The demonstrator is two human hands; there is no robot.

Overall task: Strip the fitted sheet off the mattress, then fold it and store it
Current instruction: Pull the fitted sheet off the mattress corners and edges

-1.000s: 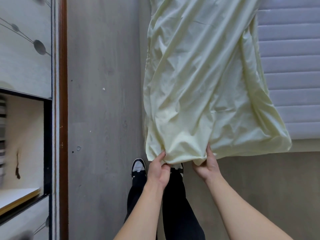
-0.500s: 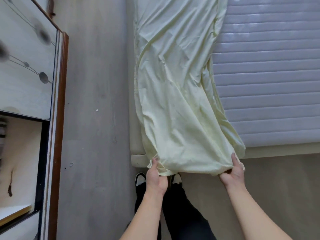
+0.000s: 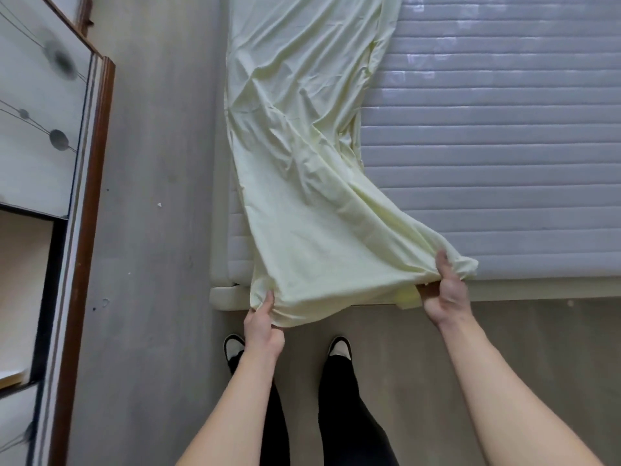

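Note:
The pale yellow fitted sheet [image 3: 302, 156] lies as a long doubled strip along the left side of the bare grey quilted mattress [image 3: 487, 146]. Its near end hangs over the mattress foot. My left hand [image 3: 263, 326] pinches the sheet's near left corner just past the bed's corner. My right hand [image 3: 445, 290] grips the near right corner at the mattress edge, thumb on top of the cloth. The sheet's near edge is stretched between both hands.
A cream bed base [image 3: 228, 294] sticks out under the mattress corner. A wardrobe [image 3: 50, 183] with a brown frame and an open compartment stands at the left. Grey floor [image 3: 151, 230] runs between wardrobe and bed. My feet [image 3: 339, 346] stand at the bed's foot.
My hands have moved apart, spreading the sheet's near end wider. The right hand went right along the mattress edge. The view shifted so more bare mattress shows.

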